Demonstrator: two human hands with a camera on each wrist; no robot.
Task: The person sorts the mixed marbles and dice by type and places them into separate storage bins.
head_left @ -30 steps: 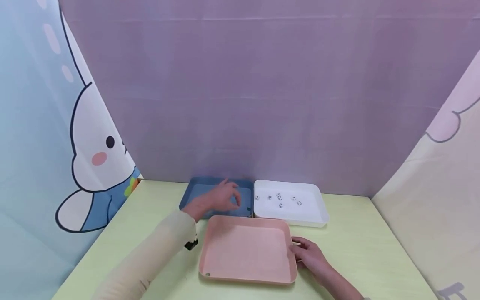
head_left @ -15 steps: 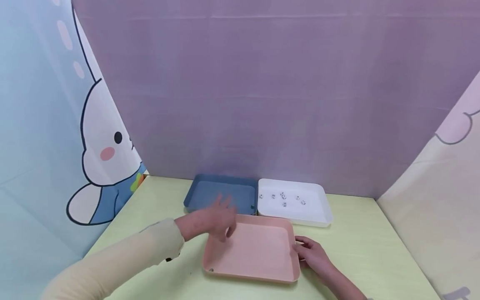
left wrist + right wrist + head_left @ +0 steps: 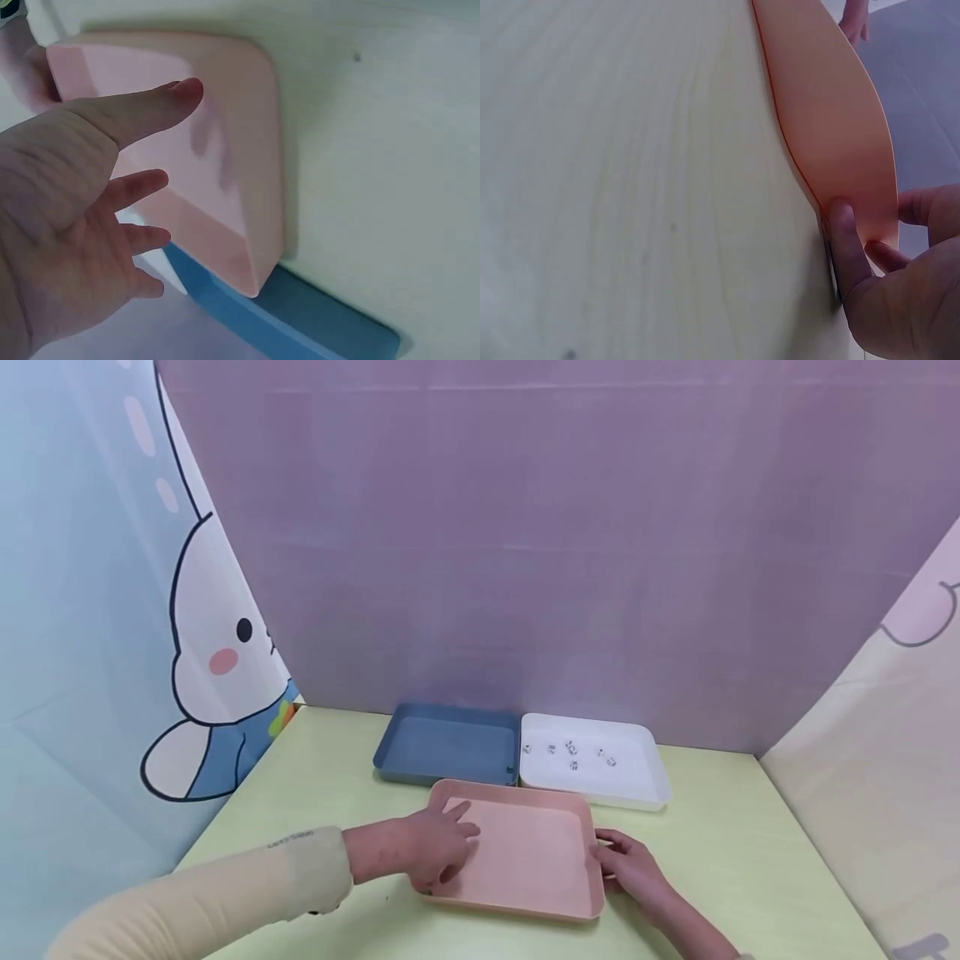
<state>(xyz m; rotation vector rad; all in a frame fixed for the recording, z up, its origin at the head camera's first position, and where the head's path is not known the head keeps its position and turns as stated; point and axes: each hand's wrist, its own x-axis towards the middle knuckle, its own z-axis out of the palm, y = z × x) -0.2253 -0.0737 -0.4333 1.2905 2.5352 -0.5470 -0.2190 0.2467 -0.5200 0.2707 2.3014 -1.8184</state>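
A pink tray (image 3: 532, 852) lies on the table at the front. My left hand (image 3: 438, 847) is over its left part, fingers spread and pointing down, close to a small dark object (image 3: 427, 891) in the front left corner. Seen from the left wrist, that hand (image 3: 82, 202) has thumb and fingers extended, and I see nothing held. At the tray's right side my right hand (image 3: 630, 868) grips the wall; in the right wrist view, fingers (image 3: 845, 232) lie on both sides of the tray's wall (image 3: 840, 127).
Behind the pink tray stands a blue tray (image 3: 442, 752) with a small dark green piece (image 3: 510, 769) in its front right corner. Beside it, a white tray (image 3: 630, 777) holds several small dice (image 3: 573, 765). A purple curtain (image 3: 480, 543) hangs behind the table (image 3: 720, 827).
My left hand has moved from over the blue tray toward me, to the left part of the pink tray. The right hand keeps its grip. The head view has shifted slightly.
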